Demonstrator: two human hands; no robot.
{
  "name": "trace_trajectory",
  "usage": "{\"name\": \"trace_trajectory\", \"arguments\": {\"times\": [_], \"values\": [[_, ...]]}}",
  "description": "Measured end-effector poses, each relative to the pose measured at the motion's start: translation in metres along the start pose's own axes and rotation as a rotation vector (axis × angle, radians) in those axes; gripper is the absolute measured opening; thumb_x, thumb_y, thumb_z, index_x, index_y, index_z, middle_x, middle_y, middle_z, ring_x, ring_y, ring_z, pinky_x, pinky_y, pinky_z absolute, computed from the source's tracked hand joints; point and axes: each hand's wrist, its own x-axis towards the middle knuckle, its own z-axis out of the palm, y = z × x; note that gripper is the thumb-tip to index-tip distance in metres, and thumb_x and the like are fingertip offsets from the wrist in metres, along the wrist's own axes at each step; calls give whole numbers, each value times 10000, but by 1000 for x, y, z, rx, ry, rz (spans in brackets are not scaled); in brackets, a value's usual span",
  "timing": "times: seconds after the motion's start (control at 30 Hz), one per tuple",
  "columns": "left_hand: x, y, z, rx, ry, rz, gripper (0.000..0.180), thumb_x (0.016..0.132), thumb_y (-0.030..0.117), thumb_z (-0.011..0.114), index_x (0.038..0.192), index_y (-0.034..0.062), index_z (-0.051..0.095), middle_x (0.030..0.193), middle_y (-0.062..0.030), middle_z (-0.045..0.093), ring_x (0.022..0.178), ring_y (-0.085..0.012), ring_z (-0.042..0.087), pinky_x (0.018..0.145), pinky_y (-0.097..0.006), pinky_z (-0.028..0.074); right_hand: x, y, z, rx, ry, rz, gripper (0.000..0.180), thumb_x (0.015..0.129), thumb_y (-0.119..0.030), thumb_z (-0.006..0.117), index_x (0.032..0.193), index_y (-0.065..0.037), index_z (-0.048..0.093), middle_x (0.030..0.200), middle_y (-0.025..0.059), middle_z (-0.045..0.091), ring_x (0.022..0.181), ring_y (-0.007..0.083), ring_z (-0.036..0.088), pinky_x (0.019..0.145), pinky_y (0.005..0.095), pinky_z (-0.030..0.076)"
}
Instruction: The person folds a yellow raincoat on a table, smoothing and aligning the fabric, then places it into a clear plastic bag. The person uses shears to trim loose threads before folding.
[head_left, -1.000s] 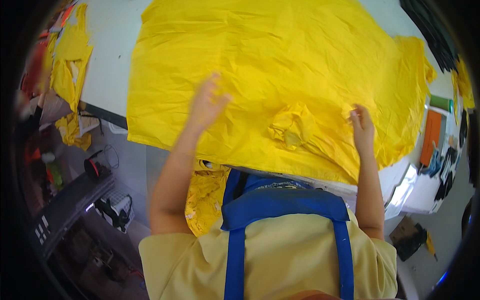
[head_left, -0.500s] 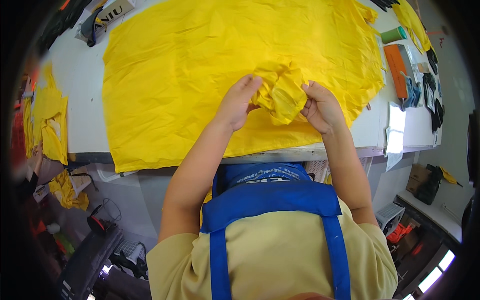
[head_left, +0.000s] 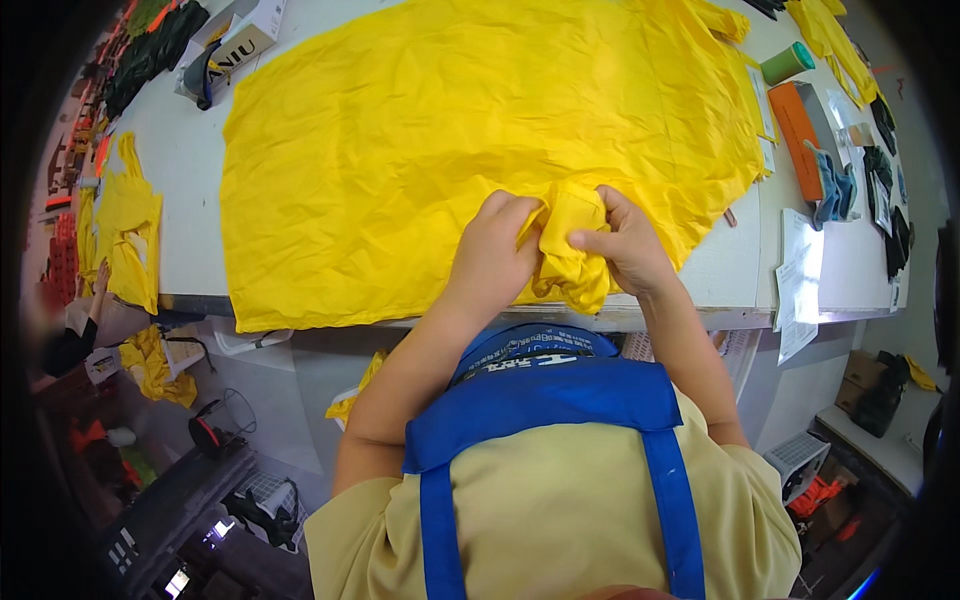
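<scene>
Over there on the counter [head_left: 190, 215], the yellow cloth [head_left: 420, 165] looks mostly spread, but 1 crumpled part [head_left: 568, 245], gripped between the left hand [head_left: 495, 248] and right hand [head_left: 634, 248], isn't flat.

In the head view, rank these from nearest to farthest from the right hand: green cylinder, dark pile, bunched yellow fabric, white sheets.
1. Bunched yellow fabric: in the right hand's grip.
2. White sheets: right side, by the near table edge.
3. Green cylinder: upper right.
4. Dark pile: far upper left.
</scene>
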Motion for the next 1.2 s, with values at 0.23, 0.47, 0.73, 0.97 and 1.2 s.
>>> {"name": "trace_trajectory", "arguments": {"times": [0.23, 0.47, 0.73, 0.97, 1.2], "values": [[-20, 22, 31, 28, 119, 325, 206, 777, 39, 628, 981, 67, 628, 828, -148, 547, 753, -323, 552, 634, -378, 454, 42, 23, -8, -702, 545, -386, 180, 748, -55, 666, 743, -15, 491, 595, 28, 454, 578, 94, 382, 512, 273, 370], [-16, -26, 13, 219, 223, 184, 155, 723, -37, 572, 850, 24, 637, 826, -122, 527, 732, -299, 549, 609, -385, 462, -4, 29, 16, -609, 201, -834, 154, 759, -30, 651, 873, -40, 547, 770, 41, 527, 696, 157, 501, 646, 265, 408], [-54, -78, -41, 134, 50, -314, 739, 736, -76, 514, 1435, 81, 332, 1116, -158, 439, 1026, -290, 474, 877, -306, 399, 36, 0, -196, -1464, 576, -621, 577, 742, 71, 530, 1297, -71, 464, 1258, 166, 527, 1209, 347, 456, 1045, 398, 352], [-73, -110, -63, -224, 59, -395, 816, 711, -93, 500, 1467, 87, 254, 1340, -140, 355, 1256, -273, 364, 1045, -295, 292, 57, -57, -317, -2022, 230, -3, 308, 825, -140, 549, 1130, -175, 569, 1160, 93, 601, 1093, 301, 518, 980, 417, 351], [-86, -154, -54, 77, -57, -379, 876, 690, -102, 504, 1483, 119, 202, 1444, -184, 291, 1357, -326, 269, 1091, -325, 253, 71, 12, -282, -1811, 651, -711, 489, 789, -280, 671, 1233, -143, 518, 1213, 137, 524, 1115, 339, 471, 971, 451, 328]]}}
